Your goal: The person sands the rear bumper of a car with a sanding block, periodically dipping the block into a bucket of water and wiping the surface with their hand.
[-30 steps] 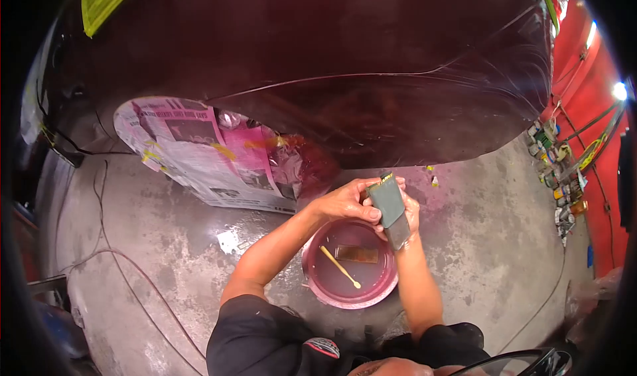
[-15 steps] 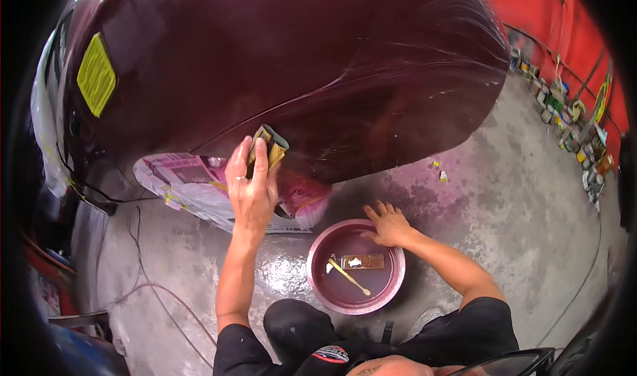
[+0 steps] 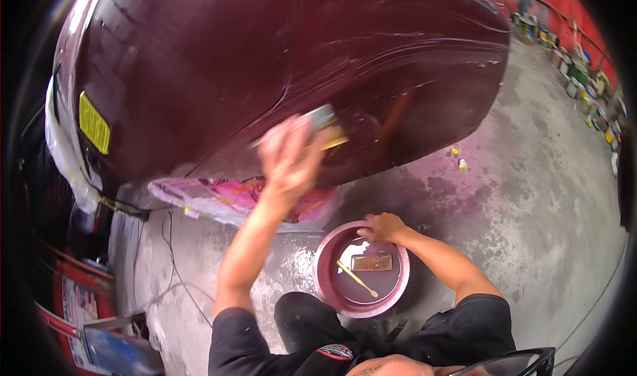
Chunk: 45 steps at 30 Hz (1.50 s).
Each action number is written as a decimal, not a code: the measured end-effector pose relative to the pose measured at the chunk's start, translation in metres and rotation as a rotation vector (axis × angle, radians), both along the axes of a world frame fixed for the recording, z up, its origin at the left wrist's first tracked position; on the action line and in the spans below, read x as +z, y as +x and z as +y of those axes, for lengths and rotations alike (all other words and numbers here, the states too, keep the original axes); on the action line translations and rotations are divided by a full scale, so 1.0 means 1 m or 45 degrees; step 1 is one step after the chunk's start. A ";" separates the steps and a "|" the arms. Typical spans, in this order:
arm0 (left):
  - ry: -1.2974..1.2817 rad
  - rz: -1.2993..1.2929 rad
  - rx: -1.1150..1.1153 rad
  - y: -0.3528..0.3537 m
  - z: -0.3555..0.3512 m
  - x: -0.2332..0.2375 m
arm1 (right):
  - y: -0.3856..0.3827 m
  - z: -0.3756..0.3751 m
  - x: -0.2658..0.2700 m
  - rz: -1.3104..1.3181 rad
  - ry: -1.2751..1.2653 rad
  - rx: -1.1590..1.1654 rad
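Note:
My left hand, blurred by motion, is closed around a folded piece of sandpaper, greyish on top with a yellow-tan edge. It presses along the lower side of a glossy dark maroon car panel, which carries whitish wet streaks. Lower right, my right hand curls its fingers over the far rim of a round pink basin. Murky water fills the bottom of that basin. In it lie a flat brown rectangular block and a thin pale-yellow stick.
Pink-stained masking sheet covers the area below the panel. A yellow-taped patch marks the car's left end. Cables trail over the wet concrete floor. Several cans line the red wall at right.
My left hand has slid right and slightly up along the panel with the sandpaper. The fingers of my right hand have curled in over the basin rim. The view has shifted somewhat.

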<state>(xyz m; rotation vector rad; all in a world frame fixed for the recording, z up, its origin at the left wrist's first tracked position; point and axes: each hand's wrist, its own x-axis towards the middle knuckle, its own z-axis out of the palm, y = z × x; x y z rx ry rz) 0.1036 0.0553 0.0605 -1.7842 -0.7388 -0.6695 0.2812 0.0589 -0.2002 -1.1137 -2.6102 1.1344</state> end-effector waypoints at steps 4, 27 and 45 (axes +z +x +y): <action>-0.123 -0.308 -0.319 0.180 0.063 0.006 | 0.004 0.001 -0.004 0.115 0.082 0.066; 0.033 -0.097 0.296 -0.133 -0.069 0.002 | -0.003 -0.004 -0.013 0.103 0.219 -0.018; -0.018 -0.162 0.133 -0.021 -0.017 -0.010 | -0.003 0.003 -0.021 0.090 0.064 -0.035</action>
